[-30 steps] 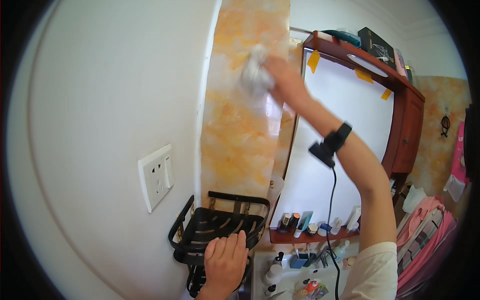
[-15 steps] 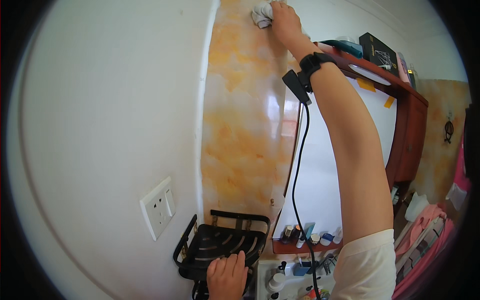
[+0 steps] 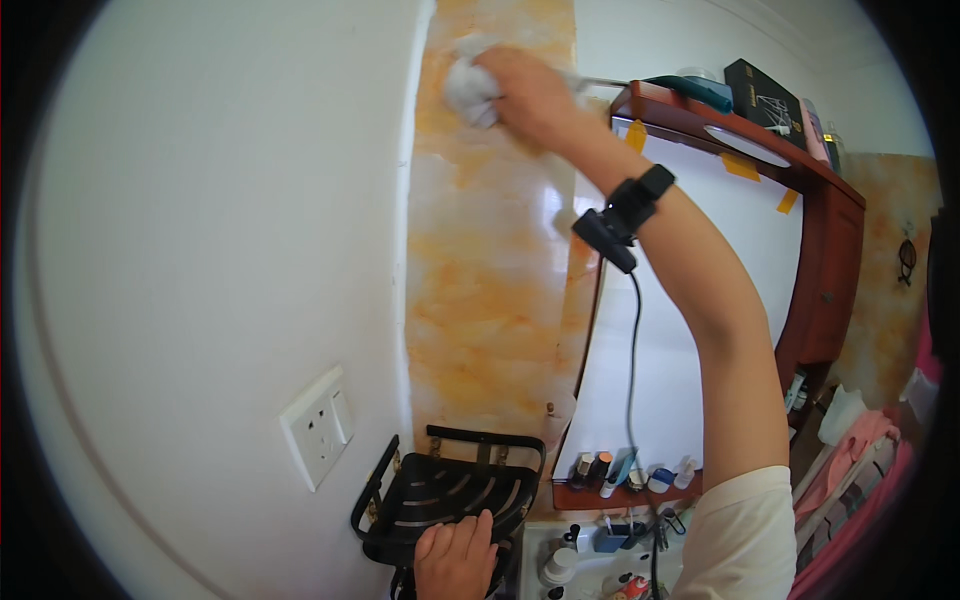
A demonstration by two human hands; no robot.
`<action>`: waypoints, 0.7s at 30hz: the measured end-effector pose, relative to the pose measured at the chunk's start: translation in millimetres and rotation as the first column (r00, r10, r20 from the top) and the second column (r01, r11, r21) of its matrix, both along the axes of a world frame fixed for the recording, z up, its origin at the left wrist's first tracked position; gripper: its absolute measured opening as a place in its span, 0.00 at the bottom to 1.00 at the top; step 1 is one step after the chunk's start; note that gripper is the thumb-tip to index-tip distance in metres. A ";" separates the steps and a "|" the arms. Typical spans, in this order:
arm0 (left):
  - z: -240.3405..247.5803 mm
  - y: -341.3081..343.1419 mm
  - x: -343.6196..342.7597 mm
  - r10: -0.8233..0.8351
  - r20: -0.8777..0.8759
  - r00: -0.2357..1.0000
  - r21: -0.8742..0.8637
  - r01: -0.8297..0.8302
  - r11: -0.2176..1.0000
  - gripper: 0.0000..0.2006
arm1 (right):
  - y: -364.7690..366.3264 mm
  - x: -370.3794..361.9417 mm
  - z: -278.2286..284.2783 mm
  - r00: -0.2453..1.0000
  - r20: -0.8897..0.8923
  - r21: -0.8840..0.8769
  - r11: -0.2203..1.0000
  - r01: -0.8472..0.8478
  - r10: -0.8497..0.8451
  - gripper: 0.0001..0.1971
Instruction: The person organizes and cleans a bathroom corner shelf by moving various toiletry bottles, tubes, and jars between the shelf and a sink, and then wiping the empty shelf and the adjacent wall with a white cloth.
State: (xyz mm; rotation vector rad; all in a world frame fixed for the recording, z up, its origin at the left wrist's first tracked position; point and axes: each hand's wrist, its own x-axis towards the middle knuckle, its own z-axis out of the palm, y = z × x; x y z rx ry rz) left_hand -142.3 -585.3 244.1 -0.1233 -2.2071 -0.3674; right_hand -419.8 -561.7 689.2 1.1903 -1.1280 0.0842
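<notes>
My right hand (image 3: 535,98) is closed round a crumpled white cloth (image 3: 472,92) and presses it to the orange-and-white marbled wall panel (image 3: 480,270), high up near its left edge. Hand and cloth are a little blurred by motion. A black strap with a small device (image 3: 625,215) is on my right wrist, and a black cable hangs from it. Low in the picture, my left hand (image 3: 456,560) has its fingers bent over the front edge of a black slotted corner shelf (image 3: 440,485). The undersides of those fingers are hidden.
A white socket plate (image 3: 318,425) is on the plain wall at left. The red-brown framed cabinet (image 3: 825,270), its mirror area covered with white sheet, stands right of the panel. Small bottles (image 3: 600,468) line its ledge above a cluttered white sink (image 3: 590,570). Boxes (image 3: 765,105) lie on top.
My right hand has moved down and left along the panel with the cloth. The wrist device and cable moved with it. My left hand stays at the shelf.
</notes>
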 end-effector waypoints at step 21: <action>-7.4 -1.1 -3.3 0.047 -0.052 0.998 -0.031 -0.049 0.998 0.22 | -21.9 1.1 -81.1 0.994 0.006 0.256 0.960 -0.109 0.111 0.21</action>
